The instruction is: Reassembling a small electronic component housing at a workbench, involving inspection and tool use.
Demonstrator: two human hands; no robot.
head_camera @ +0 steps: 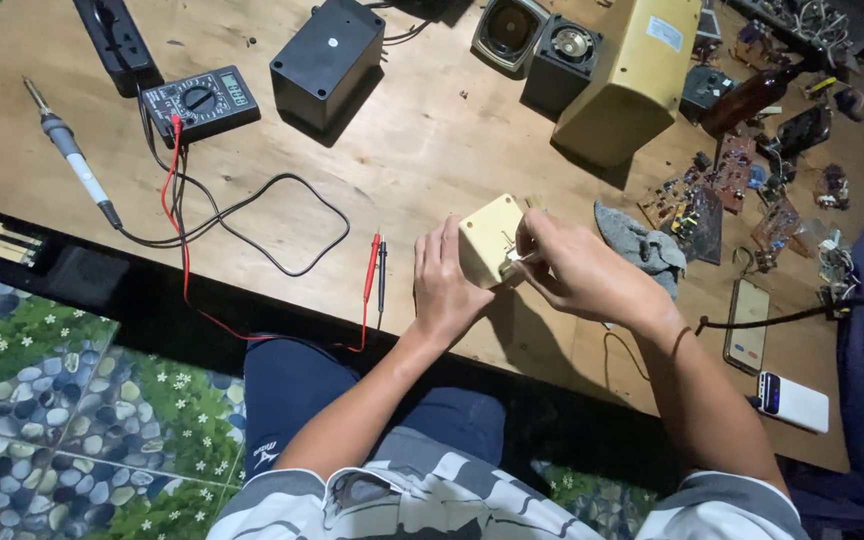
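A small cream plastic box (pixel 489 236) rests on the wooden table (pixel 402 170) near its front edge. My left hand (pixel 445 283) grips the box from its left side. My right hand (pixel 577 270) is closed over the box's right edge, pinching a small metal part (pixel 514 258) against it. What that part is cannot be made out.
A black multimeter (pixel 202 100) with red and black probes (pixel 376 270) lies to the left, beside a soldering iron (pixel 70 150). A black box (pixel 327 60), speakers (pixel 542 45) and a yellow casing (pixel 632 75) stand behind. A grey rag (pixel 642 245), circuit boards (pixel 712 195) and two phones (pixel 767 360) lie right.
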